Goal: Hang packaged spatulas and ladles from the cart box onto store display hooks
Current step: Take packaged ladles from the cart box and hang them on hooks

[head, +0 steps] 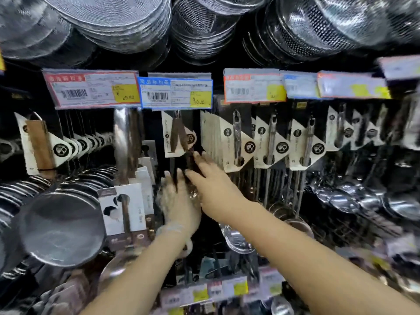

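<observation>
Store display wall: steel strainers (127,21) stacked up top, price tags (176,93) under them, rows of carded utensils on hooks. Both hands meet at a dark-handled packaged utensil (181,135) hanging below the blue tag. Left hand (178,201) in a clear glove, fingers up against its handle. Right hand (212,185) reaches in from the right, fingers on the same handle. Motion blur, exact grip: cannot tell. Ladles (270,142) hang just right.

"29.90" on red price tag (92,89)

2 hands (179,201), 5 price tags (175,93) up top.
</observation>
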`<state>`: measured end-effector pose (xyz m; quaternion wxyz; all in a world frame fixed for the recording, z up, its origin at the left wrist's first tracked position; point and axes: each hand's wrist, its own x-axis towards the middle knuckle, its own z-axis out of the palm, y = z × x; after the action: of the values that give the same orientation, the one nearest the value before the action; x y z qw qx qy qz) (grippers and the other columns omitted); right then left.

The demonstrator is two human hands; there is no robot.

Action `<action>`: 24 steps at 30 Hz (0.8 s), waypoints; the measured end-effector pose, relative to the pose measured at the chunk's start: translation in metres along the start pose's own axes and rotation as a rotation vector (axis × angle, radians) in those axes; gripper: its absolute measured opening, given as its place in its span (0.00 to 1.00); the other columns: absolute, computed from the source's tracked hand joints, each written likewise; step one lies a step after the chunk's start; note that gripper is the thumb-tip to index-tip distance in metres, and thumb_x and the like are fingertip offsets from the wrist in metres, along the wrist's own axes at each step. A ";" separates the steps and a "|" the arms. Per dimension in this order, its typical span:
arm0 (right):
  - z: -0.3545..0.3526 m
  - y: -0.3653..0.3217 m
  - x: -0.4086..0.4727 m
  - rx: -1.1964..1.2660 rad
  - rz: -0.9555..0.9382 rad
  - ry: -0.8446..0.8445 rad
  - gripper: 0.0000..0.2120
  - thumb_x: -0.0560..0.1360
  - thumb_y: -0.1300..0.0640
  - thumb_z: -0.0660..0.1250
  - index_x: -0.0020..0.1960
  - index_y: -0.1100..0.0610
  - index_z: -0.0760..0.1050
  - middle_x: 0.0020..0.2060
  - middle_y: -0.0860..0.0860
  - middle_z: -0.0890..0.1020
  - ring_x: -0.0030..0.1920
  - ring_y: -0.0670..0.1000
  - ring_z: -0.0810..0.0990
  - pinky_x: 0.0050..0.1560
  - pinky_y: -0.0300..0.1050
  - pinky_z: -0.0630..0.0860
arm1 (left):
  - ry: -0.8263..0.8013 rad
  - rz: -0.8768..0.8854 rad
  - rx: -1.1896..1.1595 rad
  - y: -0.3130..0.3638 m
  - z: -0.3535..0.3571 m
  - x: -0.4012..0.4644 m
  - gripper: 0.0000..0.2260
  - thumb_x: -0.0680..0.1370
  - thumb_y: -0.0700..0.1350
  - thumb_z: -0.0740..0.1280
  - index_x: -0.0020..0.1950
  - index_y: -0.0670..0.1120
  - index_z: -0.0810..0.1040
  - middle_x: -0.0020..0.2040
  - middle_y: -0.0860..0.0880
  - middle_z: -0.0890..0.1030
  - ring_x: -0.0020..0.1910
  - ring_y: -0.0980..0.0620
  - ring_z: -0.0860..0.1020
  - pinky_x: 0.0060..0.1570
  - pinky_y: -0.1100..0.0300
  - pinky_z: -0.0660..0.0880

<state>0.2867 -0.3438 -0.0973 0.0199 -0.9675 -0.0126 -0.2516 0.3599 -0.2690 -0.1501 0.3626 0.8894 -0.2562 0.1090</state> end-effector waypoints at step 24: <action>-0.172 0.185 -0.566 -0.535 1.170 -0.259 0.31 0.77 0.57 0.60 0.76 0.58 0.50 0.76 0.59 0.46 0.76 0.59 0.46 0.73 0.55 0.52 | -0.539 1.151 0.194 0.354 0.254 -0.371 0.31 0.79 0.56 0.54 0.76 0.50 0.42 0.76 0.46 0.37 0.75 0.47 0.35 0.71 0.44 0.37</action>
<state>-0.2846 -0.5444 -0.2288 -0.0897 -0.8086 0.5766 -0.0752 -0.1409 -0.5218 -0.2640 0.0870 0.6343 -0.7638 0.0812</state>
